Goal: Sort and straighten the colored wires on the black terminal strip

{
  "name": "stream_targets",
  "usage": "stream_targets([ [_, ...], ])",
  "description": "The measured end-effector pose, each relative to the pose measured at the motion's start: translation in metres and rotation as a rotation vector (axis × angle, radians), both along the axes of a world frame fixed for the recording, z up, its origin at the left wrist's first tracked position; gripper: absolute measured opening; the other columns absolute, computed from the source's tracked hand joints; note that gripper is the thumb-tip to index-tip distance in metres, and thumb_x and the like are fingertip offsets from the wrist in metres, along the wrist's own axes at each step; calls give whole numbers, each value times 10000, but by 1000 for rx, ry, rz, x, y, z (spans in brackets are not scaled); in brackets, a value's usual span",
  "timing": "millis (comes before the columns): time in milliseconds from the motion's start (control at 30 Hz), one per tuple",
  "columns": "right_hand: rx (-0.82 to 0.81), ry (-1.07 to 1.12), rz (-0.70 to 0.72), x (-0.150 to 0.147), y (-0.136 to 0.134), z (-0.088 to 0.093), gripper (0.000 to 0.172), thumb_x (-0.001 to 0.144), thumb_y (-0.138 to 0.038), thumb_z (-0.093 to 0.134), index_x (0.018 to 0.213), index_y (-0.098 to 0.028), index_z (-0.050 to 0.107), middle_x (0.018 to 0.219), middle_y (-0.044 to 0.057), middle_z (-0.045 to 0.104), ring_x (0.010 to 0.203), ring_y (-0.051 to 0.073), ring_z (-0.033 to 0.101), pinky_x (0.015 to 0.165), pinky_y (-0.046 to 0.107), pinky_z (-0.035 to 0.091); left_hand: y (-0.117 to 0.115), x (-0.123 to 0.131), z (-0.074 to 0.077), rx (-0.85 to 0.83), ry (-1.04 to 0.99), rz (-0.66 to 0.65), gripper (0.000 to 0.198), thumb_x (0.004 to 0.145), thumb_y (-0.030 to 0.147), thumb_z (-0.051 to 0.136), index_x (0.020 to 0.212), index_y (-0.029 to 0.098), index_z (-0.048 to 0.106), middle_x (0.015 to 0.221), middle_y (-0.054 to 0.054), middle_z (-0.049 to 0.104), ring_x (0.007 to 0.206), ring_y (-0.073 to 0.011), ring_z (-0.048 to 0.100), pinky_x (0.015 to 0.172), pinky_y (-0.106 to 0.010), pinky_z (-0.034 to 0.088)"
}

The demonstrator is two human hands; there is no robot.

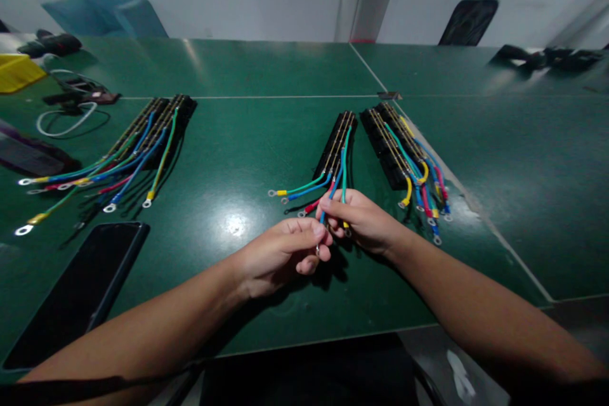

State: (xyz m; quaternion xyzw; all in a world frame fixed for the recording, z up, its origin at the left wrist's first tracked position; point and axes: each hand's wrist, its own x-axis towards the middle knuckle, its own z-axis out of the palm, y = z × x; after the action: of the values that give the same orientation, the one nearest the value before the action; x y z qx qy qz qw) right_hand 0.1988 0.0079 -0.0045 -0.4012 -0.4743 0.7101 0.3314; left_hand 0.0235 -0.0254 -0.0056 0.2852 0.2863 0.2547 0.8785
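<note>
In the middle of the head view lies a black terminal strip with metal contacts and several coloured wires coming off its near end. My left hand pinches the ring-terminal end of a blue wire. Just to its right, my right hand is closed on the same blue wire a little higher up. A green wire with a yellow sleeve runs down beside my right fingers. To the left of my hands, green, blue and red wires spread out, ending in ring terminals.
More wired terminal strips lie at left and right. A dark phone rests near the front left. Farther left are a yellow bin and a white cable. The green table has a near edge below my hands.
</note>
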Motion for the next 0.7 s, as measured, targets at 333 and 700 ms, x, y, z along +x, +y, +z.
stream_targets([
  [333,3,-18,-1,0,0,0,322,787,-420,681,705,-118,604,490,-41,502,402,47,429,393,168,304,1,0,-2,37,14,-20,258,811,304,694,722,115,543,586,21,539,430,-12,368,462,-150,267],
  [700,3,-15,11,1,0,0,293,795,-400,677,725,-119,626,491,-38,501,410,47,422,397,167,300,1,1,1,38,64,-38,260,827,342,671,877,92,622,724,-39,612,514,-41,466,494,-159,310],
])
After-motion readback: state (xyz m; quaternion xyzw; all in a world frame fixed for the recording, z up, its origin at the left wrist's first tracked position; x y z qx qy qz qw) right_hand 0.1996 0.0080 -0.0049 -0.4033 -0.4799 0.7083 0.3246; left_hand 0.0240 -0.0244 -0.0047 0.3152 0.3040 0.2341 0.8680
